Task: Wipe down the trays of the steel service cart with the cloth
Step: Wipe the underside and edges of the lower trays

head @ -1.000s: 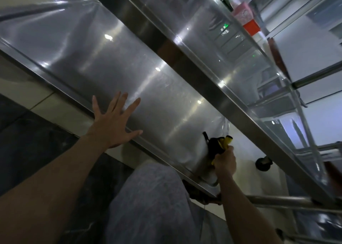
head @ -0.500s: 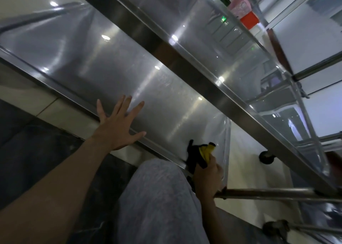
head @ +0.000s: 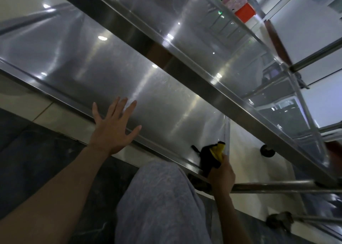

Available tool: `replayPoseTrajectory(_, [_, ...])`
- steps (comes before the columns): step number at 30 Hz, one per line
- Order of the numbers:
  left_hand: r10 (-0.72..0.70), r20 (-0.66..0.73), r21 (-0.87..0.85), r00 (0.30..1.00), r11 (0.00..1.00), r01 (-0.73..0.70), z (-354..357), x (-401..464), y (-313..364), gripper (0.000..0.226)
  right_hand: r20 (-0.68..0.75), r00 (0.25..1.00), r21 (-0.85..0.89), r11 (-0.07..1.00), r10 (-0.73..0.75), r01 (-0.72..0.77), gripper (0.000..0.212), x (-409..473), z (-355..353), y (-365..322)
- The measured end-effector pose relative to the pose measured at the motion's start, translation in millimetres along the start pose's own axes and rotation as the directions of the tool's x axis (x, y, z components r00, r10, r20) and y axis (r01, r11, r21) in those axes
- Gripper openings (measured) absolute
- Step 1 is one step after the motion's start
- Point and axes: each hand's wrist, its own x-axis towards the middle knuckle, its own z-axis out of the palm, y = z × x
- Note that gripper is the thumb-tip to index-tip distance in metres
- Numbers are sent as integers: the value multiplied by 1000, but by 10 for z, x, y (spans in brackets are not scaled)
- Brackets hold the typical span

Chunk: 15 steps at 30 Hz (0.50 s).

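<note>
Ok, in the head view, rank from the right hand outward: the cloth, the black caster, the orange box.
1. Cloth: in the right hand, on the lower tray's right end.
2. Black caster: on the floor, just right.
3. Orange box: far end, top right.

Left hand [head: 112, 130] flat on tray [head: 166, 104]; right hand [head: 221, 175] grips cloth [head: 211, 156].

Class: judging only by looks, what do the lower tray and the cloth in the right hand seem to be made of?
Lower tray: likely stainless steel, brushed finish; it mirrors ceiling lights and shows fine scratches. Cloth: soft fabric, black and yellow, bunched in the right hand; exact fibre unclear.
</note>
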Motion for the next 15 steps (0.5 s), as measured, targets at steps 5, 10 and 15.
replayPoseTrajectory(5, [1, -19, -22, 1000, 1000, -1, 4, -8, 1, 84, 12, 993, 61, 991, 116, -117, 50, -10, -46, -35])
replayPoseTrajectory(10, [2, -3, -121, 1000, 993, -2, -43, -8, -31, 78, -22, 998, 131, 990, 51, -47, 39, -199, 61, -421])
replayPoseTrajectory(15, [-38, -76, -311, 996, 950, 12, -140, -38, -14, 65, 12, 991, 180, 975, -136, 132, 49, -470, 265, -1049])
